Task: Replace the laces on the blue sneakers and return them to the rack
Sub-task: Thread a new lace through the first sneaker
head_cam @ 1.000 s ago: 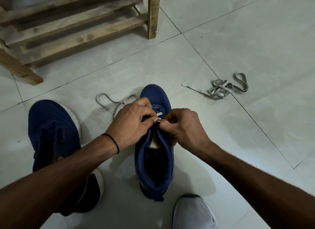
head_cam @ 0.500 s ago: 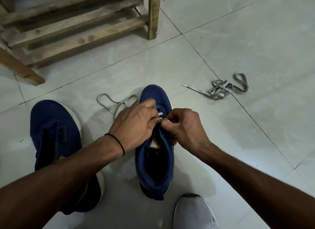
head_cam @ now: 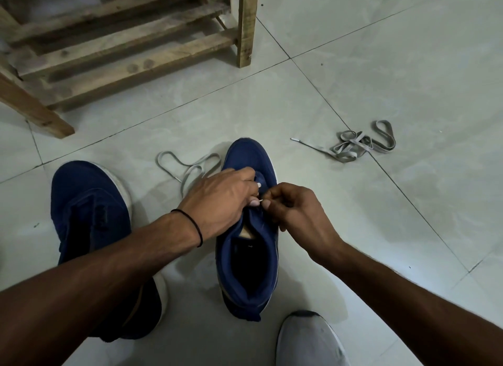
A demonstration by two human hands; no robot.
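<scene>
Over the blue sneaker point(head_cam: 249, 158), the left hand point(head_cam: 219, 199) hides where the lace point(head_cam: 192, 166) runs.

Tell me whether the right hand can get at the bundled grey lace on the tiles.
Probably yes: only bare tile floor lies between the right hand and the bundled grey lace, but its fingers pinch a lace tip at the blue sneaker.

No text, brand or number can be read anywhere. A tiny pale mark point(head_cam: 250, 246) lies inside the sneaker point(head_cam: 268, 259), just behind the fingers point(head_cam: 245, 180), too small to make out.
</scene>
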